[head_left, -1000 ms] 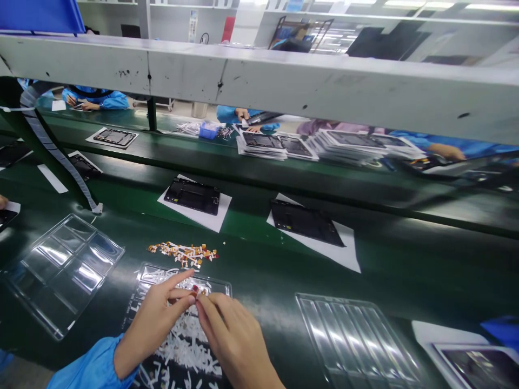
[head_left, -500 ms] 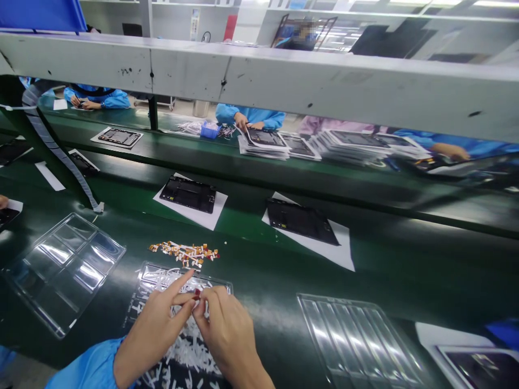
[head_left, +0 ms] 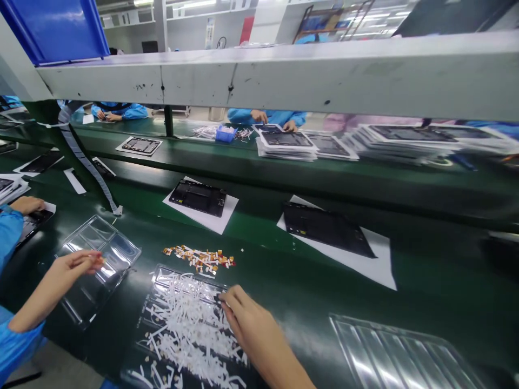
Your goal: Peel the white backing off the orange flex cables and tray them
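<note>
My left hand (head_left: 77, 269) is over the divided clear plastic tray (head_left: 121, 237) on the left. Its thumb and fingertips are pinched on a small orange piece (head_left: 102, 261), mostly hidden by the fingers. My right hand (head_left: 253, 321) rests at the right edge of another clear tray (head_left: 162, 270), heaped with thin white strips (head_left: 186, 319). Its fingers are closed, with a dark spot at their tips too small to name. Just beyond this tray lies a loose pile of small orange-and-white pieces (head_left: 203, 258) on the green bench.
Black tablet-like housings (head_left: 198, 198) lie on white sheets farther back. A ribbed clear tray (head_left: 401, 351) is at lower right. On the left, a co-worker's hand (head_left: 28, 205) touches a black panel. A white beam (head_left: 275, 81) crosses above the bench.
My hands were together over the strip-filled tray. Now my left hand has moved left to the divided tray, while my right stays near the strips. The view has shifted left.
</note>
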`<action>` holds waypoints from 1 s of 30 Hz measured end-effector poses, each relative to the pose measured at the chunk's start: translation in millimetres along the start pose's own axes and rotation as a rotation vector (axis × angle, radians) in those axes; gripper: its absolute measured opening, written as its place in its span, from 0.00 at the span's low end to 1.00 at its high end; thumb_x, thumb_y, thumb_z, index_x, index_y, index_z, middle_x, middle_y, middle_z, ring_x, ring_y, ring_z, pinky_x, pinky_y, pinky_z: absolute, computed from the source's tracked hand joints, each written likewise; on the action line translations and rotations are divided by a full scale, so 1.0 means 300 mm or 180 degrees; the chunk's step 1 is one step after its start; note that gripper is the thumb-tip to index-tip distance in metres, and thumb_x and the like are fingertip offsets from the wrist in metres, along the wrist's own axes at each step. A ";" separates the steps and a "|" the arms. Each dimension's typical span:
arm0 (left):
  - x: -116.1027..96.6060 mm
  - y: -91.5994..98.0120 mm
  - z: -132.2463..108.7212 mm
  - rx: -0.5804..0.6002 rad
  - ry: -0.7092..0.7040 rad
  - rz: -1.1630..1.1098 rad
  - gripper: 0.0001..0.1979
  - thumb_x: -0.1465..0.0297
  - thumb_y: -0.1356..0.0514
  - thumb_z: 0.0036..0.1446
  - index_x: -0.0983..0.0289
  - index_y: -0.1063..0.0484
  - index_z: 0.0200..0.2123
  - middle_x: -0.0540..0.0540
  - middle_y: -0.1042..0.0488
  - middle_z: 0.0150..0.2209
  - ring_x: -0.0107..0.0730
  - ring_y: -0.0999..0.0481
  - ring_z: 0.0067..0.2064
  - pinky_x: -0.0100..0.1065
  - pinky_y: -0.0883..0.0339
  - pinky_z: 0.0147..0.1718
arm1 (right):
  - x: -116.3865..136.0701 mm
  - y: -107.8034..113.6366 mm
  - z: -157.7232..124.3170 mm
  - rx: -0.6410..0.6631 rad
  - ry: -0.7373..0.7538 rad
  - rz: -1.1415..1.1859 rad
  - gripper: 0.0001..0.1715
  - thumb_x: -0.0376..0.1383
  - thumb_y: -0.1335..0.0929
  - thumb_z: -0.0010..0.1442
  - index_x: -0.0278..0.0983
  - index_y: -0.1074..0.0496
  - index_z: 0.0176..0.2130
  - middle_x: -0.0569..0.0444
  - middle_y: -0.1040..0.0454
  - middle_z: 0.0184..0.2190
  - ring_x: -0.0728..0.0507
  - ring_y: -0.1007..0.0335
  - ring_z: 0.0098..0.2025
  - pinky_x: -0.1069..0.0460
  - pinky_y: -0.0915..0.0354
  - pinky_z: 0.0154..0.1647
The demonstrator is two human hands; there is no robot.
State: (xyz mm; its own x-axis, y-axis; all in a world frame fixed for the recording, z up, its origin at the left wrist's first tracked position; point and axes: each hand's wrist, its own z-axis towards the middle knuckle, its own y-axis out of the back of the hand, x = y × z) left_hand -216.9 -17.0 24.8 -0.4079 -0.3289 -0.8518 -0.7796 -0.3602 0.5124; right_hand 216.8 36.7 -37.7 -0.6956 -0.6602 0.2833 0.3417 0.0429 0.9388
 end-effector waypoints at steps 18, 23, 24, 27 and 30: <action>0.060 -0.127 -0.014 0.0051 -0.1230 0.0816 0.17 0.56 0.42 0.64 0.59 0.21 0.45 0.56 0.20 0.48 0.45 0.21 0.50 0.41 0.28 0.50 | -0.076 0.081 0.293 -0.0013 -0.0614 0.1309 0.13 0.39 0.38 0.71 0.38 0.28 0.38 0.54 0.26 0.29 0.44 0.29 0.30 0.52 0.31 0.32; -0.218 -0.458 -0.160 0.1062 -0.1236 -0.0200 0.12 0.65 0.37 0.62 0.57 0.21 0.48 0.53 0.18 0.41 0.34 0.22 0.34 0.32 0.27 0.34 | 0.029 0.212 0.191 -0.0192 -0.1025 0.1918 0.21 0.50 0.37 0.70 0.37 0.28 0.37 0.53 0.25 0.29 0.45 0.27 0.31 0.54 0.31 0.31; -0.254 -0.496 -0.178 0.1191 -0.1217 -0.0354 0.13 0.67 0.35 0.61 0.56 0.21 0.49 0.52 0.18 0.40 0.33 0.22 0.33 0.31 0.27 0.33 | 0.060 0.222 0.166 -0.0213 -0.1165 0.2199 0.21 0.52 0.34 0.69 0.37 0.27 0.37 0.54 0.25 0.29 0.44 0.27 0.31 0.54 0.32 0.31; -0.309 -0.559 -0.215 0.1499 -0.1274 -0.0616 0.09 0.67 0.34 0.61 0.57 0.18 0.45 0.52 0.18 0.37 0.34 0.21 0.35 0.30 0.29 0.31 | 0.137 0.226 0.101 -0.0338 -0.1512 0.2936 0.21 0.53 0.30 0.64 0.38 0.26 0.35 0.54 0.26 0.28 0.45 0.28 0.31 0.54 0.32 0.32; -0.316 -0.571 -0.244 0.1617 -0.1449 -0.0579 0.07 0.67 0.37 0.65 0.57 0.18 0.39 0.51 0.18 0.35 0.35 0.21 0.36 0.31 0.29 0.35 | 0.169 0.211 0.064 -0.0514 -0.1554 0.3154 0.19 0.51 0.29 0.64 0.38 0.24 0.37 0.54 0.25 0.28 0.45 0.29 0.30 0.54 0.32 0.32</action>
State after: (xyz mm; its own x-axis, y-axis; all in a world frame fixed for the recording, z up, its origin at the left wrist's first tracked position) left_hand -10.1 12.0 25.9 -0.3218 0.1357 -0.9370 -0.9344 0.1138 0.3374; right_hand 191.0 20.2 39.9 -0.2316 -0.0212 0.9726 0.9365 0.2656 0.2289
